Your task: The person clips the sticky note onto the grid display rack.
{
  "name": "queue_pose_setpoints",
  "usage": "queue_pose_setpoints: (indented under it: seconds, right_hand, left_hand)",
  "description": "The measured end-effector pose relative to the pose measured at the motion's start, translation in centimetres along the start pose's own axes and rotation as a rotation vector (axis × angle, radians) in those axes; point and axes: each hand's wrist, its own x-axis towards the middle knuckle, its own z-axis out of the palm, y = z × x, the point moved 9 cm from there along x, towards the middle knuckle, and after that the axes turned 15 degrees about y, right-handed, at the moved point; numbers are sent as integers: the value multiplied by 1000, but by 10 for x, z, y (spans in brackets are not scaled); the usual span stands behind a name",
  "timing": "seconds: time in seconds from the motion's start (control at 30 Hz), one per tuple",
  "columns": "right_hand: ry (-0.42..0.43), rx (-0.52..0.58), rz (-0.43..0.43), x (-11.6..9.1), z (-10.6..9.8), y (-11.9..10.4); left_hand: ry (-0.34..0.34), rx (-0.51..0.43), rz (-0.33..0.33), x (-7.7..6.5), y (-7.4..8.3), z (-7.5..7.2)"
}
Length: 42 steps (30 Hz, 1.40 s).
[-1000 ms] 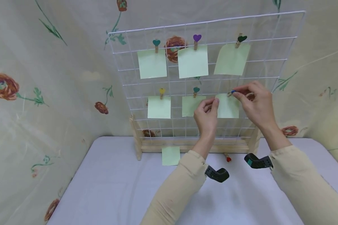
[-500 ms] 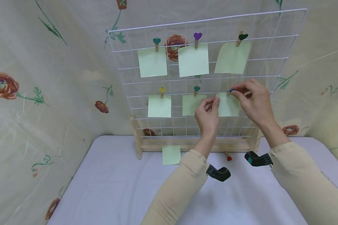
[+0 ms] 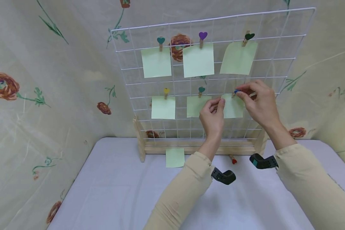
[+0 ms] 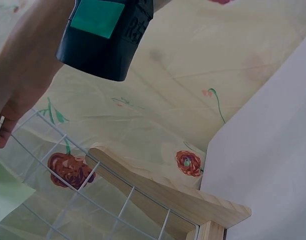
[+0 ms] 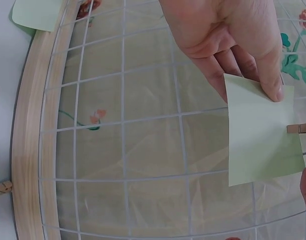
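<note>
My left hand (image 3: 212,118) pinches the left edge of a pale green paper square (image 3: 233,108) against the white wire grid (image 3: 179,127). In the right wrist view its thumb lies flat on the paper's face. At the paper's top edge my right hand (image 3: 260,103) pinches a small wooden clothespin (image 5: 298,128) with a blue heart. The clothespin's tip overlaps the paper's upper edge. Left of my hands hangs another green square (image 3: 196,107), under a teal-heart clothespin (image 3: 201,90). The left wrist view shows part of my right hand (image 4: 8,117) at its left side.
Several more green squares hang from heart clothespins, including one square (image 3: 156,64) at upper left. The grid stands in a wooden base (image 3: 195,150) on a white-covered table (image 3: 118,185). A loose green square (image 3: 174,158) and a red-heart clothespin (image 3: 233,159) lie by the base.
The head view has shifted slightly, so the grid sits a little higher in it. Both hands keep nearly the same place at the paper and clothespin.
</note>
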Motion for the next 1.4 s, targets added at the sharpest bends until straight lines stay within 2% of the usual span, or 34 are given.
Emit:
queue_pose_setpoints:
  seconds: [0.17, 0.5, 0.7, 0.77, 0.93, 1.2, 1.4]
  right_hand:
    - [-13, -8, 3, -1, 2, 0]
    - [-10, -10, 9, 0, 1, -1]
    - [-27, -11, 39, 2, 2, -1]
    - [-38, -18, 55, 1, 3, 0]
    - [-38, -21, 78, 0, 3, 4]
    - [-12, -2, 101, -3, 2, 5]
    - [52, 32, 94, -3, 2, 4]
  left_hand:
    - [2, 4, -8, 1, -10, 2]
    - [1, 6, 16, 2, -8, 3]
    - [4, 28, 24, -3, 12, -2]
    - [6, 30, 24, -3, 13, -2]
    - [3, 13, 23, 1, -6, 3]
    - [-15, 18, 22, -1, -11, 0]
    - [-35, 13, 4, -1, -17, -5]
